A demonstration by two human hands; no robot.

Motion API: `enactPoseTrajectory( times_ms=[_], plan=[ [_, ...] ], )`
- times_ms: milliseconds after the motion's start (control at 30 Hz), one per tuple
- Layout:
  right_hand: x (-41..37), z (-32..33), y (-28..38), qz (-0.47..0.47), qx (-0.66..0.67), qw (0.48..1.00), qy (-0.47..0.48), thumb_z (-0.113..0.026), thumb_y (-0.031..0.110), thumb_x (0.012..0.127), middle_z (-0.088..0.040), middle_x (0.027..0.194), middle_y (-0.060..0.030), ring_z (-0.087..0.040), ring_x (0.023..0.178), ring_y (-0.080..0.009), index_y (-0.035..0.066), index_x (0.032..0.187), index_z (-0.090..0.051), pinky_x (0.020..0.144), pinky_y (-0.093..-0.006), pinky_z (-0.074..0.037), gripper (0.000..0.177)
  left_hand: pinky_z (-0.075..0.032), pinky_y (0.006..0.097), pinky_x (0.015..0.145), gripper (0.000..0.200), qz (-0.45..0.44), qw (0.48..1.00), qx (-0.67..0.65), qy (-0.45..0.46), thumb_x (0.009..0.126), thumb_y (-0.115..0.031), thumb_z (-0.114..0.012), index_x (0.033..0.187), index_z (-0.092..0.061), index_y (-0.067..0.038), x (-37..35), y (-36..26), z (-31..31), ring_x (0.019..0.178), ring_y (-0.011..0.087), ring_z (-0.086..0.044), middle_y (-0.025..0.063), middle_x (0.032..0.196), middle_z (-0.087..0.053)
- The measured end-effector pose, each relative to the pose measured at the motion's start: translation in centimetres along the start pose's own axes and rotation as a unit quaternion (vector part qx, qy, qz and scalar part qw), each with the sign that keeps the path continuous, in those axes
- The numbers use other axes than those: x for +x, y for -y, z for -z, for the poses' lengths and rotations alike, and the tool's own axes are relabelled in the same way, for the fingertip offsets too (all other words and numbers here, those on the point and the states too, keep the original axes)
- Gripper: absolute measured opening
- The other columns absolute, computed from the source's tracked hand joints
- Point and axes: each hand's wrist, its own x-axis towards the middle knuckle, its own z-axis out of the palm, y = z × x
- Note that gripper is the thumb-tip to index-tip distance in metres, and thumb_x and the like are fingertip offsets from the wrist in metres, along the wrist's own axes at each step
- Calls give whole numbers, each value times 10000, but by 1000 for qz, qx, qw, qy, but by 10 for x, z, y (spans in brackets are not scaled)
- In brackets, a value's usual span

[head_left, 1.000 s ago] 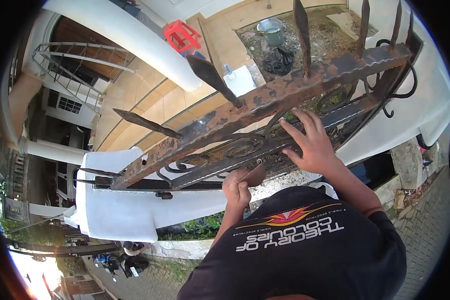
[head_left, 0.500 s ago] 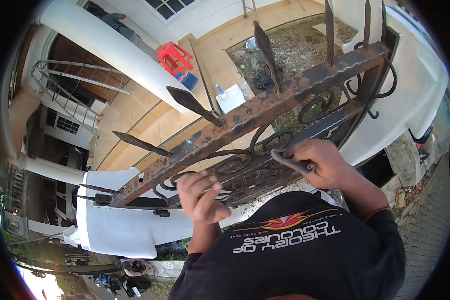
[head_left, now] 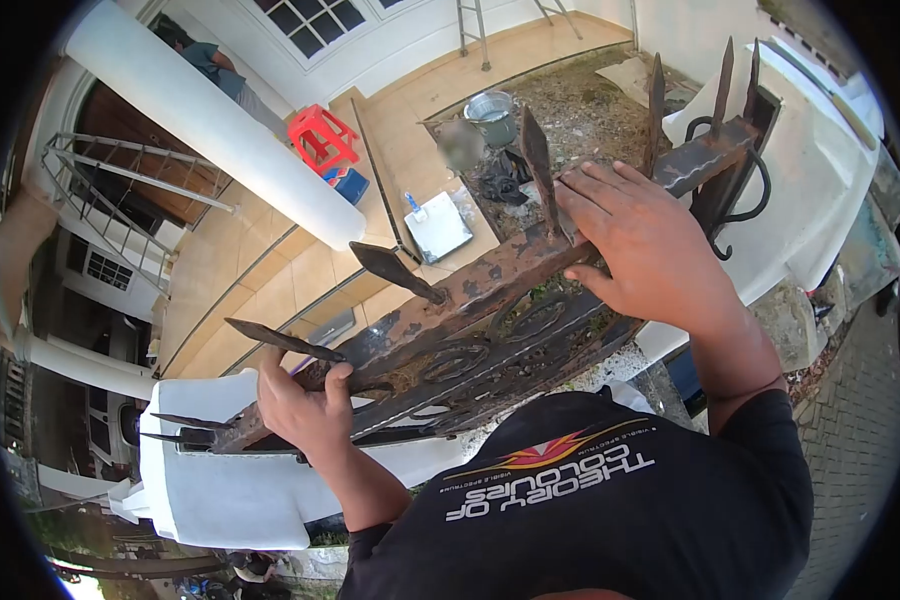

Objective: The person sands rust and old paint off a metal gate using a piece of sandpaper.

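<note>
A rusty iron gate panel with a flaking top rail (head_left: pixel 490 278), pointed spikes (head_left: pixel 395 270) and scrollwork (head_left: pixel 455 358) crosses in front of me. My left hand (head_left: pixel 305 400) is closed round the rail's left part, below a spike, thumb on the near side. My right hand (head_left: pixel 630 235) lies over the rail further right, just beside another spike, fingers extended across the top. A narrow edge of folded, worn sandpaper (head_left: pixel 568 228) seems to show under its fingers; the palm hides the rest.
White walls (head_left: pixel 220 490) flank the gate. Beyond it are a white tray with a brush (head_left: pixel 438 228), a metal bucket (head_left: pixel 492 118), a red stool (head_left: pixel 322 138), a white column (head_left: pixel 210 110) and a ladder (head_left: pixel 140 160). Another person (head_left: pixel 215 70) is at the back left.
My right hand has moved up from below the rail onto its top, taking the grey folded sheet with it. My left hand has moved left and closed on the rail. The view has shifted.
</note>
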Motion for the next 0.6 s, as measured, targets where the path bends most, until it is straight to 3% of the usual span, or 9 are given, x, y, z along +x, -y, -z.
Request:
enactPoseTrajectory(
  times_ms=[33, 67, 133, 167, 367, 600],
  plan=[
    [4, -1, -2, 3, 10, 1000, 25, -754, 270, 736, -515, 1362, -158, -461, 1299, -340, -9, 1287, -517, 1114, -471, -340, 662, -478, 405, 693, 767, -4, 999, -1, 37, 808, -788, -443, 944, -636, -59, 11, -10, 4, 802, 352, -625, 103, 782, -626],
    [4, 0, 0, 3, 9, 999, 33, -754, 270, 736, -515, 1362, -158, -461, 1299, -340, -9, 1287, -517, 1114, -471, -340, 662, -478, 405, 693, 767, 1, 999, -4, 43, 808, -788, -443, 944, -636, -59, 11, -9, 8, 802, 352, -625, 103, 782, -626],
    [0, -2, 4, 1, 1, 1000, -22, -763, 345, 739, -556, 1306, -143, -505, 1249, -328, 11, 1292, -528, 1093, -466, -357, 687, -434, 434, 595, 767, -18, 986, 57, 155, 798, -804, -428, 810, -651, -69, 6, -1, 10, 682, 354, -585, 112, 682, -590],
    [-5, -3, 3, 4, -6, 1000, -24, -763, 345, 739, -556, 1306, -143, -505, 1249, -328, 11, 1292, -528, 1093, -466, -357, 687, -386, 440, 539, 784, -23, 992, 43, 116, 788, -818, -409, 707, -635, -72, 6, -2, 6, 600, 354, -539, 119, 620, -550],
    [-6, -5, 7, -20, 25, 996, -83, -801, 455, 650, -583, 1258, -99, -519, 1218, -308, 74, 1262, -571, 1073, -466, -368, 757, -399, 420, 550, 789, -17, 989, 42, 138, 768, -837, -405, 681, -635, -86, 8, -3, 8, 605, 334, -558, 93, 606, -551],
    [15, -13, 1, -6, 33, 996, -81, -816, 545, 546, -643, 1054, -62, -609, 1003, -294, 69, 1011, -643, 972, -444, -437, 687, -408, 422, 562, 812, -30, 992, 40, 113, 764, -854, -381, 656, -618, -85, 8, -4, 5, 592, 333, -551, 82, 593, -545]
  ],
)
